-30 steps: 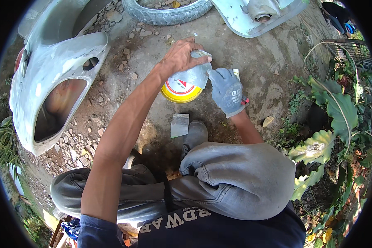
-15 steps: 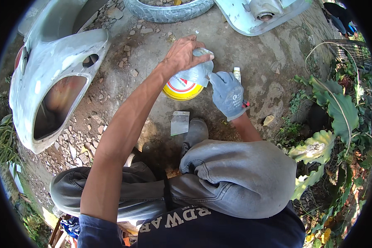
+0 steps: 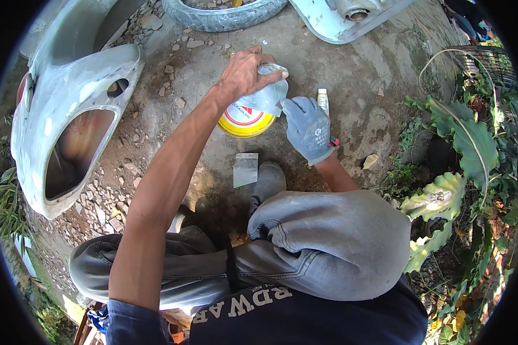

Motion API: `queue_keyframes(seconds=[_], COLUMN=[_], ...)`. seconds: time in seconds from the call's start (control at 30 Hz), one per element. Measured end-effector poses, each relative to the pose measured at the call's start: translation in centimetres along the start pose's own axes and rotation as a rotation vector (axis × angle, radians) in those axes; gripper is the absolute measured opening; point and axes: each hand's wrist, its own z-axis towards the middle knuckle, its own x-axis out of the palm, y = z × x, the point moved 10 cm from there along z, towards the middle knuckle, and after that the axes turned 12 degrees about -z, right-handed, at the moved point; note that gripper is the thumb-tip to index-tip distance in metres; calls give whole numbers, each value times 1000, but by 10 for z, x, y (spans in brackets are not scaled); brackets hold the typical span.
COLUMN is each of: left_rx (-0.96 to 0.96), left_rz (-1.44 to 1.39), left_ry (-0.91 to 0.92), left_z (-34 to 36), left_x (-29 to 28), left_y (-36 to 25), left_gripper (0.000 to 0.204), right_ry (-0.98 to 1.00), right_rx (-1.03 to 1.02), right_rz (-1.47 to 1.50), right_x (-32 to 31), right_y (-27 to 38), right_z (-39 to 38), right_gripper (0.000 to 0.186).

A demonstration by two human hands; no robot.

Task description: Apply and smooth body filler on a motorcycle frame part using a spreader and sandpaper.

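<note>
My bare left hand (image 3: 244, 72) is closed around a pale, translucent sheet (image 3: 270, 96), plastic by its look, with the thumb across its top. Under the sheet a round tin (image 3: 244, 127) with a yellow rim and a white and red lid sits on the ground, partly covered. In a grey work glove, my right hand (image 3: 309, 129) has its fingers pinched together at the sheet's right edge. What they grip is too small to make out. Just beyond that glove lies a small white tube (image 3: 323, 100). A flat, greyish rectangular plate (image 3: 246, 169) lies nearer, beside my boot (image 3: 269, 181).
At the left stands a big pale scooter body panel (image 3: 69, 109) with openings. A tyre (image 3: 224, 20) and another pale panel (image 3: 345, 23) lie at the far side. Broken stones (image 3: 106, 207) litter the left ground. Leafy plants (image 3: 466, 138) line the right.
The view has shifted slightly, so things on the ground appear a little further left. Both hands stay at the translucent sheet over the tin, their grips much the same.
</note>
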Motion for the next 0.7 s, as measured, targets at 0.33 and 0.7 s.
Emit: queue_keyframes(seconds=[0.33,0.7], left_rx=[24,95], left_rz=[15,118], left_ry=[-11,-92], left_z=[0,-4], left_x=[7,1], left_y=[-5,0], left_gripper=[61,61], right_ry=[-12,-54], right_rx=[85,89], right_rz=[65,81], right_x=[-1,-3], right_y=[-1,0], right_z=[-11,-4], right_gripper=[27,25])
